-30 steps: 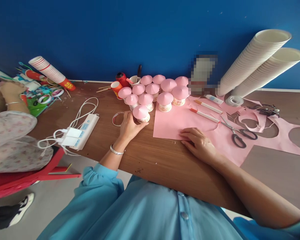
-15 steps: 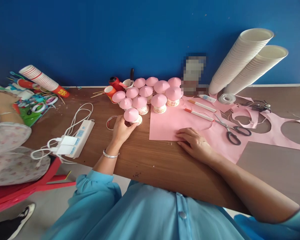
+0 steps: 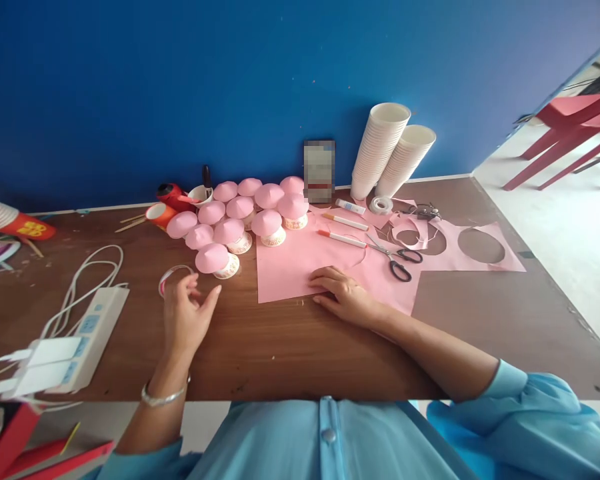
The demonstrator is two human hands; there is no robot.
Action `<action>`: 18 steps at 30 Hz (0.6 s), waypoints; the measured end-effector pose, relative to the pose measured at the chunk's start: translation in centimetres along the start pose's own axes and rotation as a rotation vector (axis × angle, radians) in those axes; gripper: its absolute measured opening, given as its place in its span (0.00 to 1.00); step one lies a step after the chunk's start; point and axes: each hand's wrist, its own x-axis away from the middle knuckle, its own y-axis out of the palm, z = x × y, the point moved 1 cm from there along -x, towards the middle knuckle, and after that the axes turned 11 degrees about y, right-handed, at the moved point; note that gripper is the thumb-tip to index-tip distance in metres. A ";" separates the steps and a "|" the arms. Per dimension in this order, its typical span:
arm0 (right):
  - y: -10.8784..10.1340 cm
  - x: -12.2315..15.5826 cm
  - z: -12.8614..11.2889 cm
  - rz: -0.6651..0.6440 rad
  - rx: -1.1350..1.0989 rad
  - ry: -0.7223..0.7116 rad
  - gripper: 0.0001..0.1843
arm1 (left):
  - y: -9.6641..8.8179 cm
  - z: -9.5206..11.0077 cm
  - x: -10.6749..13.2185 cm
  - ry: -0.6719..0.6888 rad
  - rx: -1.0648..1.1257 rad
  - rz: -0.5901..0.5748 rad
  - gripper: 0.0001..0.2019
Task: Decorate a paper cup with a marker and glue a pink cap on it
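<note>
My left hand [image 3: 184, 315] hovers over the brown table [image 3: 280, 353] with fingers apart and holds nothing. Just beyond it stands a pink-capped paper cup mushroom [image 3: 215, 260], the nearest of several such mushrooms [image 3: 250, 213] grouped toward the wall. A small tape ring [image 3: 169, 279] lies beside my left fingers. My right hand [image 3: 343, 295] rests flat, fingers stretched out, on a sheet of pink paper [image 3: 290, 263].
Scissors [image 3: 395, 257], two pens [image 3: 343, 230], a glue stick and a tape roll [image 3: 381, 205] lie on pink paper offcuts [image 3: 480, 247]. Two stacks of white cups [image 3: 390, 150] lean on the blue wall. A white power strip [image 3: 80, 337] with cables sits left. Red chairs stand far right.
My left hand has let go of the nearest mushroom cup and pulled back toward me, opening. The view has swung right; my right hand stays on the pink paper.
</note>
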 end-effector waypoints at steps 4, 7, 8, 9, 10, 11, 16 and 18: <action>-1.0 -0.1 -0.8 -0.029 0.010 -0.037 0.16 | -0.9 4.7 1.1 0.273 0.076 -0.097 0.07; -2.0 -1.2 -0.7 -0.004 0.110 -0.073 0.20 | 0.6 8.6 -0.1 0.549 0.126 -0.249 0.16; -2.4 -1.6 -0.4 0.020 0.164 -0.074 0.20 | 1.5 9.5 -0.6 0.617 0.128 -0.303 0.19; -2.8 -2.0 -0.1 0.044 0.226 -0.068 0.20 | 2.6 10.2 -1.2 0.673 0.128 -0.366 0.24; -3.2 -2.3 0.3 0.072 0.292 -0.048 0.20 | 3.8 10.7 -1.7 0.727 0.126 -0.422 0.29; -3.5 -2.3 0.8 0.084 0.352 -0.025 0.20 | 5.0 11.0 -2.1 0.773 0.120 -0.466 0.33; -3.6 2.5 2.1 0.113 0.491 0.081 0.32 | 9.6 10.7 -2.1 0.830 0.105 -0.598 0.51; -2.5 6.0 1.7 0.116 0.517 0.115 0.44 | 10.1 10.3 -1.8 0.821 0.095 -0.599 0.52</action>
